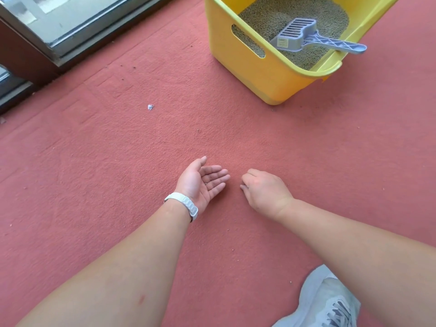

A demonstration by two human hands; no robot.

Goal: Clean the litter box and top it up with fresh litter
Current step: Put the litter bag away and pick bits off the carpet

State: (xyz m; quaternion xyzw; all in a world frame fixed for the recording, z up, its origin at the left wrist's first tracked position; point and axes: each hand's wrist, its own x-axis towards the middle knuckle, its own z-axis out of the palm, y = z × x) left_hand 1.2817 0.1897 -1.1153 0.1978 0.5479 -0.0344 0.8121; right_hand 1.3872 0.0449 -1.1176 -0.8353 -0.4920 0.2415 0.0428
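Both bare forearms reach down over a salmon-red carpeted floor point(118, 161). The left hand point(203, 182) lies palm up just above the carpet, its fingers straight and held loosely together, forming a shallow cup; one tiny dark speck sits on the palm near the base of the fingers. A pale mint-white watch band point(182, 204) wraps the left wrist. The right hand point(264, 188) is just beside it, knuckles up, with its fingers curled down toward the carpet and the fingertips drawn together as if pinching; whatever it may be pinching is too small to make out.

The yellow plastic litter box point(271, 74) stands on the carpet well beyond the hands, toward the upper right, with an oval handle slot cut in its near wall. It holds a layer of greenish-tan pellet litter point(283, 13). A grey slotted plastic litter scoop point(304, 34) lies inside on the litter, its handle resting on the box rim and sticking out past it to the right.

A few dark crumbs are scattered on the carpet, and a small crumpled whitish scrap point(150, 107) lies to the left. A glass sliding door in a dark metal frame point(59, 36) runs along the upper left. A light grey laced sneaker point(330, 303) shows at the lower right.
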